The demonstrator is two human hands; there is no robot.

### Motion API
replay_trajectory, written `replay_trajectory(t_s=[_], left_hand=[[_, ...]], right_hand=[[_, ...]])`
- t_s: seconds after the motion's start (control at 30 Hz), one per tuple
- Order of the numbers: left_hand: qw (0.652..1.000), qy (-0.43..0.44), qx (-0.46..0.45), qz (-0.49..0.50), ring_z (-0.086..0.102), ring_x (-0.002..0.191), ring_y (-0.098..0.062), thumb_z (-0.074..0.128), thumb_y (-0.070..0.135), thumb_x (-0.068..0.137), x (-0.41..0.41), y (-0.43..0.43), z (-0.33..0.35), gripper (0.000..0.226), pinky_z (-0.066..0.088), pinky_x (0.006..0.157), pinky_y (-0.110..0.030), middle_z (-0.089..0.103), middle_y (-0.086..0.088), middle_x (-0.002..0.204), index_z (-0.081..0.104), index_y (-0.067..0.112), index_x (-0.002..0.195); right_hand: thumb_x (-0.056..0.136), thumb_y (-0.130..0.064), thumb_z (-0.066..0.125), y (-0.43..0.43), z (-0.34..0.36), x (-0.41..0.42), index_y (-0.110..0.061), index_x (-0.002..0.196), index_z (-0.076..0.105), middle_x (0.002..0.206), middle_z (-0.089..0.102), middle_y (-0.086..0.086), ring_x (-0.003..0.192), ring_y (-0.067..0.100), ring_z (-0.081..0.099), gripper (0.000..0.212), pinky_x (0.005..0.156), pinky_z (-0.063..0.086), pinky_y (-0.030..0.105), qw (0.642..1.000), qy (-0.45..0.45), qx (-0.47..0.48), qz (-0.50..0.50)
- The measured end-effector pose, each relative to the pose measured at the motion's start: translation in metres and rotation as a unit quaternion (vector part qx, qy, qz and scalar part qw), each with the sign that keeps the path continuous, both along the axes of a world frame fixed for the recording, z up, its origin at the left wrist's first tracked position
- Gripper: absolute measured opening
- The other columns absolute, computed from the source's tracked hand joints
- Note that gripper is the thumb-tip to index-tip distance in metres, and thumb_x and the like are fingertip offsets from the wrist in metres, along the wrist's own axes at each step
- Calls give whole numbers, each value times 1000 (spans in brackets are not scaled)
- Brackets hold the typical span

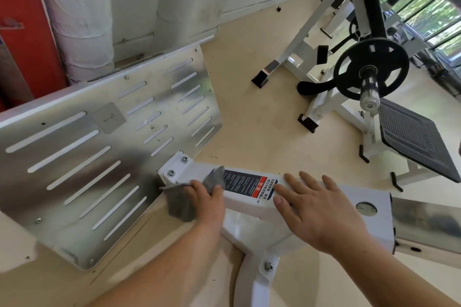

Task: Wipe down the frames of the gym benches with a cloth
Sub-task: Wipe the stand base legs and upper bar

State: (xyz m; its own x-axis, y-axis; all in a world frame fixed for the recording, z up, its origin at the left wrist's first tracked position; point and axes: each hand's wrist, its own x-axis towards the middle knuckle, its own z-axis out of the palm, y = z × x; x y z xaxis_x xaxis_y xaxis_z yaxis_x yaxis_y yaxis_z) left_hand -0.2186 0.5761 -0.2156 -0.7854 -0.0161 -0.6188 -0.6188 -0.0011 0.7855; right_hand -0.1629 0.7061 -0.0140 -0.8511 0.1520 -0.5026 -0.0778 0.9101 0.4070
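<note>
The frame (249, 209) of the nearest gym bench is seen as a white beam that runs across the lower middle of the view above a pale floor (262, 82). At its left end it is bolted by a white bracket to a large slotted metal plate (99, 157), which is tilted up toward a red punch bag (22, 32). A second white machine is set well apart at the upper right edge of the floor, and a black weight plate (371, 70) is carried on its bar.

The right hand (316, 209) is laid flat on top of the beam with its fingers straight and spread; nothing is held by it. The left hand (207, 199) is curled round a grey cloth (178, 204), which is pressed against the beam just beside the bracket.

A dark and red warning label (247, 183) is stuck to the top of the beam between the 2 hands. The bracket is fastened by 2 bolts (184, 159).
</note>
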Motion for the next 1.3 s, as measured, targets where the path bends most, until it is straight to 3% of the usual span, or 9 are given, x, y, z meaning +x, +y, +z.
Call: replay_trajectory(t_s=[0.1,0.2,0.33,0.43,0.63,0.87,1.0,1.2,1.3], left_hand=[[998,-60,21,22,11,153,-32,45,41,105,-5,-11,4,81,19,123,-49,-2,-3,169,-9,17,161],[998,-57,36,-2,4,155,-29,43,38,107,17,19,46,81,12,124,-46,-6,-4,170,-13,16,161],[990,-39,-52,-123,0,155,-33,37,44,109,50,46,101,79,10,119,-35,-5,-17,169,-11,8,161],[984,-65,-82,-145,-3,155,-38,32,49,108,34,35,91,80,8,124,-47,-10,-21,168,-14,9,160],[994,-88,-42,-46,-2,154,-42,37,31,109,7,32,65,76,9,124,-59,-19,-23,165,-15,11,160],[995,11,20,-99,13,148,-50,44,38,103,81,94,125,75,17,121,-59,3,-31,160,4,11,160],[991,-54,-18,-121,-20,152,-41,35,47,106,59,97,112,78,-4,124,-57,-26,-27,160,-15,22,159],[993,-47,-22,-109,-16,153,-39,31,50,106,45,75,83,74,0,123,-57,-23,-27,161,-12,23,161],[988,-60,-35,-135,-13,153,-40,27,50,108,43,64,90,72,1,123,-58,-21,-27,162,-12,21,160]], right_hand=[[102,-61,-1,-2,1,-1,-42,160,13,170,11,-12,157,20,6,63,125,8,52,1000,12,-5,1],[104,-59,2,-1,-1,-5,-43,158,21,169,17,-12,157,19,11,60,124,11,52,1000,24,-14,-2],[107,-50,14,2,-1,-10,-40,158,26,165,29,-15,156,14,17,54,125,10,47,996,55,-67,-36],[107,-44,25,1,9,-8,-36,158,28,162,37,-11,153,10,23,52,127,7,39,987,88,-121,-63],[102,-49,16,15,47,51,-34,141,51,153,46,-3,147,28,32,54,124,11,56,988,131,62,-54],[101,-45,32,38,37,71,-38,127,69,140,63,-11,140,26,49,45,118,30,46,963,256,20,-86],[102,-43,29,39,33,66,-33,131,67,140,62,-13,140,23,47,49,117,32,48,960,267,35,-82],[101,-46,25,42,33,67,-28,129,68,140,62,-9,141,25,47,55,117,32,50,962,255,26,-98],[97,-56,13,34,43,70,-26,147,53,157,46,-8,152,20,29,71,125,14,49,971,218,-4,-96]])
